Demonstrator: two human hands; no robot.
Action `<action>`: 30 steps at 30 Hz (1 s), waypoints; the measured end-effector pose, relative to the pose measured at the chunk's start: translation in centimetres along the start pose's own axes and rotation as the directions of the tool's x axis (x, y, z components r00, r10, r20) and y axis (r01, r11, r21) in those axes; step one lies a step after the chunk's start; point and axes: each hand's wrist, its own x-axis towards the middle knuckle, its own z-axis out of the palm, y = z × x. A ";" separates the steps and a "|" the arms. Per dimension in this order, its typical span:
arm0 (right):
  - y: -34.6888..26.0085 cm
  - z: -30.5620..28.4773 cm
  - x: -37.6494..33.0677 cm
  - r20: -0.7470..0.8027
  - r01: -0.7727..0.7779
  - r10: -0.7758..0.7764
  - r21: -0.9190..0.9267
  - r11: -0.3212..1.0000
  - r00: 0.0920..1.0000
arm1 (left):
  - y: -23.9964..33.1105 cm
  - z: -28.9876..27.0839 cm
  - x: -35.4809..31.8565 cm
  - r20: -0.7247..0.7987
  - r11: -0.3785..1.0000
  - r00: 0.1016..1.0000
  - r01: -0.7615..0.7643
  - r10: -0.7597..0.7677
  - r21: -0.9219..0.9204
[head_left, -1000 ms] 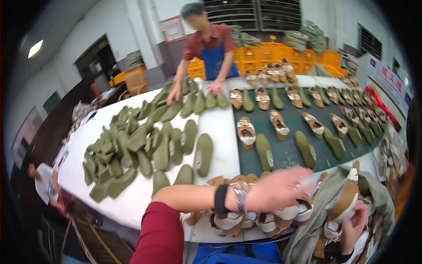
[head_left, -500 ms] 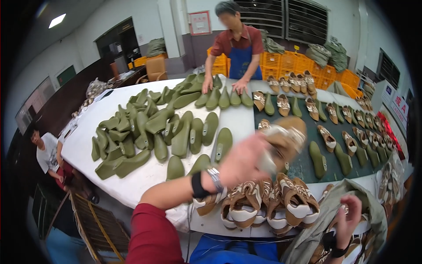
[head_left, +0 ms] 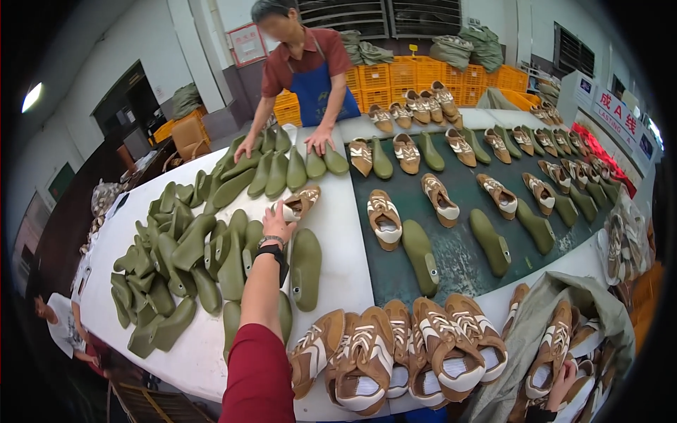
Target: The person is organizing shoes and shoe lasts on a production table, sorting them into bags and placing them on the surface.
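Fingers of the left hand (head_left: 277, 224) close around a brown-and-white shoe (head_left: 299, 202) above the white table (head_left: 337, 240), green shoe lasts (head_left: 306, 268) at six o'clock. The right hand (head_left: 564, 381), at four o'clock, grips shoes in a grey bag (head_left: 529, 338).

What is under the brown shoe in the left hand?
The shoe hangs tilted over bare white table, just ahead of an olive shoe last. The left hand grips its heel end; whether a last sits inside cannot be seen.

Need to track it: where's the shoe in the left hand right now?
In the head view, left of centre: the left hand holds the brown shoe over the white table, just right of the green shoe forms.
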 end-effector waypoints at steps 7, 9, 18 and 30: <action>-3.3 0.2 0.0 0.042 -0.095 0.092 0.070 0.993 0.995 | 2.5 -2.6 -7.0 0.471 0.932 0.827 -0.361 0.306 0.029; -3.2 -0.3 -0.4 0.018 -0.104 0.103 0.112 0.988 0.995 | 5.3 -5.4 -10.1 0.609 0.907 0.770 -0.376 0.192 0.190; -5.6 -0.3 0.1 -0.034 -0.006 0.010 0.093 0.996 0.999 | 1.6 -1.1 -11.1 0.488 0.964 0.834 -0.255 0.259 -0.076; -8.3 -3.4 -2.4 0.242 -0.257 0.217 0.148 0.955 0.946 | 10.9 -8.7 -14.7 0.511 0.841 0.711 -0.539 0.484 -0.047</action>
